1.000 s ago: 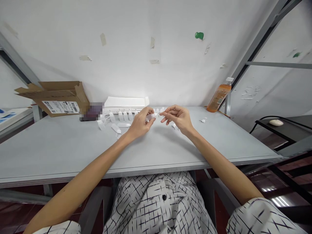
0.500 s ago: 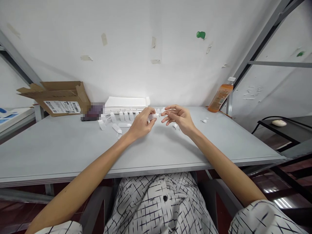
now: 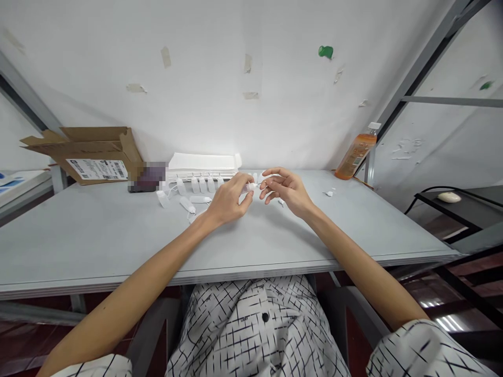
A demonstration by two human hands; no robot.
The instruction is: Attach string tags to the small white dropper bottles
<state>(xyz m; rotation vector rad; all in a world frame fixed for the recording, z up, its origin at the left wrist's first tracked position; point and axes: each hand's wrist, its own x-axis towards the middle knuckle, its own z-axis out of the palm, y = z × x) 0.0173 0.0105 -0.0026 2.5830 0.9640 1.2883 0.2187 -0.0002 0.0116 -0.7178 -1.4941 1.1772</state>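
Observation:
My left hand (image 3: 230,200) grips a small white squeeze bottle (image 3: 251,186) between thumb and fingers, with its tip end pointing right; most of its body is hidden by the fingers. My right hand (image 3: 288,191) is at that tip, thumb and index finger drawn together and the other fingers loosely curled. Whatever those fingertips pinch is too small to make out. Left of my left hand, several similar bottles stand in a row (image 3: 203,184) with thin tips up. Other bottles lie in front of them, such as one lying bottle (image 3: 187,204).
Small white caps (image 3: 329,193) lie on the grey table (image 3: 275,241) to the right. Behind the bottles is a white flat stack (image 3: 204,161). An open cardboard box (image 3: 98,157) stands back left, beside a blurred dark object (image 3: 147,178). An orange drink bottle (image 3: 357,154) leans back right.
Both hands stay nearly in place, with the right fingers slightly more curled at the bottle's tip. The view has shifted a little.

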